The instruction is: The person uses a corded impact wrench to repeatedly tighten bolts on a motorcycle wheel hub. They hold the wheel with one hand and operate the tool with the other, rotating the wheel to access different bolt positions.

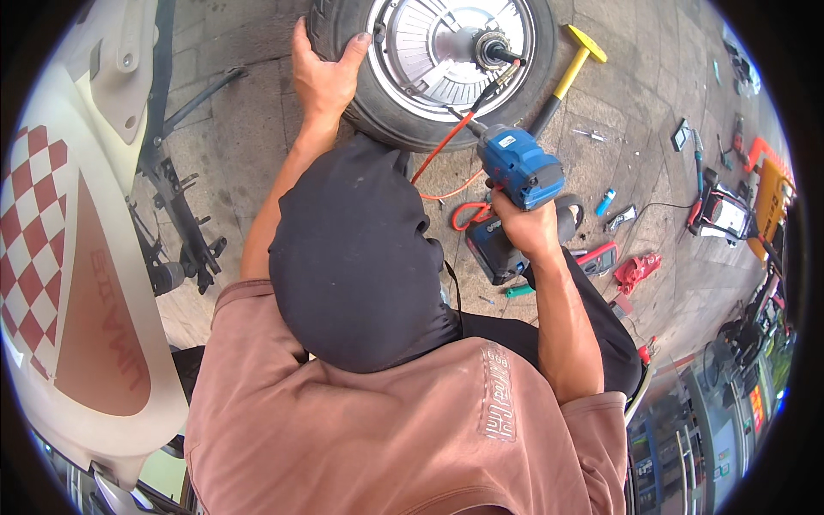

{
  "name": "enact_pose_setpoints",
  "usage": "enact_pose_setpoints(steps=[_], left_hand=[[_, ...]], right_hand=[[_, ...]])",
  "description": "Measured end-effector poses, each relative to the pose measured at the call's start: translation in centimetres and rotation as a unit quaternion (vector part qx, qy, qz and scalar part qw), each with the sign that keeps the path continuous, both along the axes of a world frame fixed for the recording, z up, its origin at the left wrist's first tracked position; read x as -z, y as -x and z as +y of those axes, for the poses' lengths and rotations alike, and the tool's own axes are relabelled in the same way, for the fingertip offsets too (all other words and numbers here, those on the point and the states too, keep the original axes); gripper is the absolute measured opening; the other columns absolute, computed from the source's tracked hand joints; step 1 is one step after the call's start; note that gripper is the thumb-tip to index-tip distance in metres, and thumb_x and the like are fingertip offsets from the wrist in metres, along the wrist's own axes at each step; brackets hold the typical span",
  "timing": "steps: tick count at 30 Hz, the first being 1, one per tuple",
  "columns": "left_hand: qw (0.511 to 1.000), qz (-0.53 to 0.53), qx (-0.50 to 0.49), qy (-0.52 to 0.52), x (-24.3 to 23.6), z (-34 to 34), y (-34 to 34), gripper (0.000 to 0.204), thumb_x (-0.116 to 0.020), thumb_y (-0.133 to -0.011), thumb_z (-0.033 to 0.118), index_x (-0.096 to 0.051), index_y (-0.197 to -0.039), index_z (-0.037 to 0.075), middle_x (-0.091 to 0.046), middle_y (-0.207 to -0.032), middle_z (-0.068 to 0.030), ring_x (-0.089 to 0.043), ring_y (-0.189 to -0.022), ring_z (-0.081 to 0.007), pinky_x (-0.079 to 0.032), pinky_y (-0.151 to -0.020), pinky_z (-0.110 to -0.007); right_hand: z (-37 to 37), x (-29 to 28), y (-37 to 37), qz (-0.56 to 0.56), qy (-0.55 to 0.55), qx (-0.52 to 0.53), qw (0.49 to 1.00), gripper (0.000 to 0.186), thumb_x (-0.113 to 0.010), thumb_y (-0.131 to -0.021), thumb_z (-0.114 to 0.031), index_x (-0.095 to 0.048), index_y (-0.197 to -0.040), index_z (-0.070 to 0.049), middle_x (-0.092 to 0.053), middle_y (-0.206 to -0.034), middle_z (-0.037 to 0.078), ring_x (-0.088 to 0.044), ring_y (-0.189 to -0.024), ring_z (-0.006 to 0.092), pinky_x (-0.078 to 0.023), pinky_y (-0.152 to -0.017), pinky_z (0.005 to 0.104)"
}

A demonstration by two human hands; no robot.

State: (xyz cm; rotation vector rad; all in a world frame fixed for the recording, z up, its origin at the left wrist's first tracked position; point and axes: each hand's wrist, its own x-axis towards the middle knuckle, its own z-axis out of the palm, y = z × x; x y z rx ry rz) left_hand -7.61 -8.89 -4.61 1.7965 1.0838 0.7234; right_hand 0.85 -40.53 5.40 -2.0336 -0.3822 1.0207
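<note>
One white body panel (pixel 81 300) with a red check pattern, the largest item, stands along the left side. One wheel (pixel 429 69) rests on the paving (pixel 618 112) at the top; it has a black tyre (pixel 378 116), and one orange cable (pixel 444 144) runs from near its axle. Two hands are at work. The left hand (pixel 328 79) is clasped over the tyre's edge, thumb on the sidewall, fingers toward the tread. The right hand (pixel 525 225) is clamped on the handle of one blue power driver (pixel 519 163), whose nose points at the wheel; contact there cannot be confirmed. Counted further, in descending size: one yellow-orange case (pixel 772 206) at the right, one yellow hammer (pixel 571 75) with a black grip just beside the tyre, one red-edged meter (pixel 598 257), one crumpled red pouch (pixel 637 273), one small pale packet (pixel 620 219), one blue cylinder (pixel 606 202). Containers: the contents of the case, pouch and packet cannot be seen. Markings: lettering on the panel and the case; a small white label on the driver; stitched characters on the brown shirt (pixel 412 412).
</note>
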Motion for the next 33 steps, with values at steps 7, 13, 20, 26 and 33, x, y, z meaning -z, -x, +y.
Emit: enact_pose_setpoints(steps=[7, 13, 20, 26, 33], left_hand=[[1.000, 0.022, -0.003, 0.013, -0.7, -0.1, 0.0, 0.097, -0.088, -0.075, 0.042, -0.040, -0.146, -0.005, -0.059, -0.134, -0.0243, -0.058, -0.123, -0.0309, -0.045, -0.104, -0.040], [1.000, 0.011, 0.012, -0.006, -0.3, 0.0, 0.1, 0.098, -0.088, -0.076, 0.042, -0.040, -0.146, -0.005, -0.060, -0.133, -0.0243, -0.059, -0.122, -0.0306, -0.046, -0.104, -0.039], [1.000, 0.007, 0.015, -0.020, 0.4, 0.3, 0.3, 0.097, -0.088, -0.076, 0.041, -0.040, -0.146, -0.006, -0.061, -0.132, -0.0231, -0.060, -0.120, -0.0297, -0.047, -0.103, -0.039], [1.000, -0.005, 0.010, -0.010, 0.5, 0.3, 0.2, 0.100, -0.088, -0.074, 0.047, -0.041, -0.145, -0.006, -0.057, -0.135, -0.0270, -0.056, -0.125, -0.0363, -0.044, -0.106, -0.042], [1.000, -0.018, 0.009, 0.001, 0.8, 0.4, 0.2, 0.102, -0.087, -0.072, 0.051, -0.042, -0.144, -0.006, -0.055, -0.136, -0.0293, -0.054, -0.127, -0.0403, -0.042, -0.108, -0.044]], right_hand=[[-0.4, 0.3, -0.6, -0.026, 0.015, -0.030, 0.999, 0.028, -0.068, -0.084, -0.006, -0.067, -0.111, -0.002, -0.072, -0.097, 0.007, -0.067, -0.090, 0.0165, -0.053, -0.081, 0.0331], [0.2, 0.0, -0.9, -0.025, -0.021, -0.028, 0.999, 0.026, -0.066, -0.080, 0.000, -0.064, -0.105, -0.002, -0.066, -0.097, 0.015, -0.066, -0.091, 0.0296, -0.052, -0.082, 0.0377], [0.3, -0.3, -1.3, -0.035, -0.018, -0.050, 0.998, 0.024, -0.067, -0.081, -0.002, -0.064, -0.104, -0.002, -0.066, -0.096, 0.015, -0.066, -0.089, 0.0304, -0.052, -0.081, 0.0382], [0.1, -0.1, -1.4, -0.020, -0.027, -0.035, 0.999, 0.024, -0.067, -0.082, -0.003, -0.063, -0.105, -0.002, -0.066, -0.096, 0.015, -0.066, -0.088, 0.0296, -0.052, -0.080, 0.0380], [0.2, -0.5, -1.4, -0.025, -0.017, -0.036, 0.999, 0.024, -0.067, -0.080, -0.002, -0.063, -0.104, -0.001, -0.067, -0.093, 0.013, -0.065, -0.086, 0.0264, -0.052, -0.078, 0.0373]])
